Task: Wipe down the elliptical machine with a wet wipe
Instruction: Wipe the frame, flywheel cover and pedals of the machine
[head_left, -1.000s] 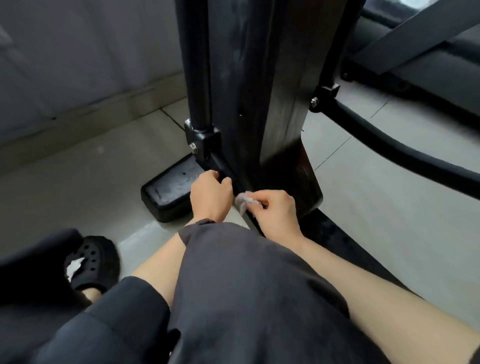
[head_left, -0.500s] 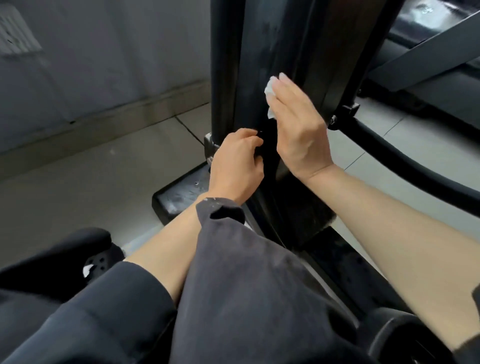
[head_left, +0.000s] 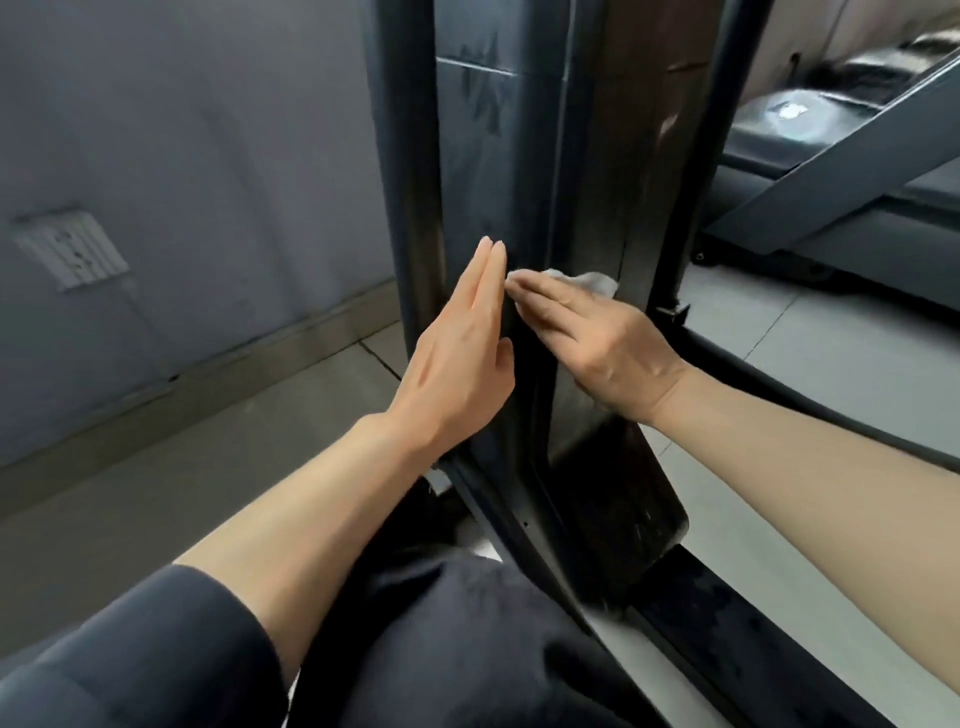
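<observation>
The elliptical machine's black upright column (head_left: 524, 156) fills the centre of the view, with wet streaks on its front face. My right hand (head_left: 592, 338) lies flat on the column with straight fingers and presses a white wet wipe (head_left: 592, 282) against it; only the wipe's upper edge shows past my fingers. My left hand (head_left: 462, 358) rests with straight fingers on the column's left edge, its fingertips almost touching those of the right hand.
A black pole (head_left: 410, 208) runs up just left of the column. A curved black arm (head_left: 810, 400) leaves the machine toward the right. Another grey machine (head_left: 831, 171) stands at the back right. A grey wall (head_left: 182, 182) and tiled floor (head_left: 234, 441) lie on the left. My dark-clothed knee (head_left: 441, 649) is below.
My right hand has slid the wipe up the column and turned its fingers leftward. My left hand has let go of the column's edge, straightened its fingers and moved up.
</observation>
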